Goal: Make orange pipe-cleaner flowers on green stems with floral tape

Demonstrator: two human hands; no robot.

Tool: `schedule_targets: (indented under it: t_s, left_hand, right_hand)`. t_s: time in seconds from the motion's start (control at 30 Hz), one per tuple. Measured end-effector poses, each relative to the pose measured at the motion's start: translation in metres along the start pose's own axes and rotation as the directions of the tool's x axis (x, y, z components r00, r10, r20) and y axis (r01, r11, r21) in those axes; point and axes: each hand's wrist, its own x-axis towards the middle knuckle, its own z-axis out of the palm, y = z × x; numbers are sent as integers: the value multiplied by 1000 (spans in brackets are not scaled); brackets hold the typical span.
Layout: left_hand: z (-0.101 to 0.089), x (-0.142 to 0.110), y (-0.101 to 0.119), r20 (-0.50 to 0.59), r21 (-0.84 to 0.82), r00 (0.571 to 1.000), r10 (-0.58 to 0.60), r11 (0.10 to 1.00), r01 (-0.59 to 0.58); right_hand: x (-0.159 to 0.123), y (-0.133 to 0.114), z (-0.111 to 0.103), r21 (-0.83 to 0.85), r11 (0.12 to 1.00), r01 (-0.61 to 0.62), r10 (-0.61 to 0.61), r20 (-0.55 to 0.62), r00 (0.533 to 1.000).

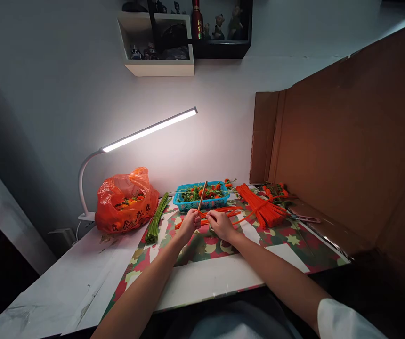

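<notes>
Closed around a thin wooden stick (203, 194), my left hand (189, 225) holds it upright with a slight tilt to the right. An orange strand, like a pipe cleaner (201, 214), runs from the stick's lower part toward my right hand (221, 225). The fingers of that hand are pinched together on the strand. More loose orange pipe cleaners (231, 210) lie on the table just behind both hands. To the right is a thick tied bundle of orange pipe cleaners (264, 209). A bundle of green stems (157, 220) lies left of my left hand.
A blue basket (202, 204) with orange flowers and green stems stands at the back. An orange plastic bag (126, 214) sits at the left beside a lit lamp (149, 129). Scissors (304, 219) and more flowers (275, 189) lie at right, near a tall cardboard sheet (329, 141).
</notes>
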Motion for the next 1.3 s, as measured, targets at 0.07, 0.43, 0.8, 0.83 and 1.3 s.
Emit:
schedule_targets:
  t_s: [0.07, 0.43, 0.8, 0.83, 1.3]
  left_hand:
    - [-1, 0, 1, -1, -20, 1000, 17, 1000, -17]
    - [0, -5, 2, 26, 53, 995, 97, 994, -98]
    - [-12, -17, 26, 432, 257, 889, -151, 966, 39]
    - [-13, -18, 27, 467, 289, 862, -196, 956, 61]
    - [-18, -10, 25, 402, 618, 894, -197, 779, -107]
  right_hand:
    - [0, 0, 0, 0, 1000, -2, 2, -1, 1000]
    - [3, 4, 3, 58, 998, -10, 10, 0, 1000]
    - [21, 14, -35, 420, 893, -161, 26, 310, 951]
    - [21, 13, -39, 405, 897, -175, 1, 395, 919]
    - [5, -15, -28, -279, 850, 446, -384, 251, 889]
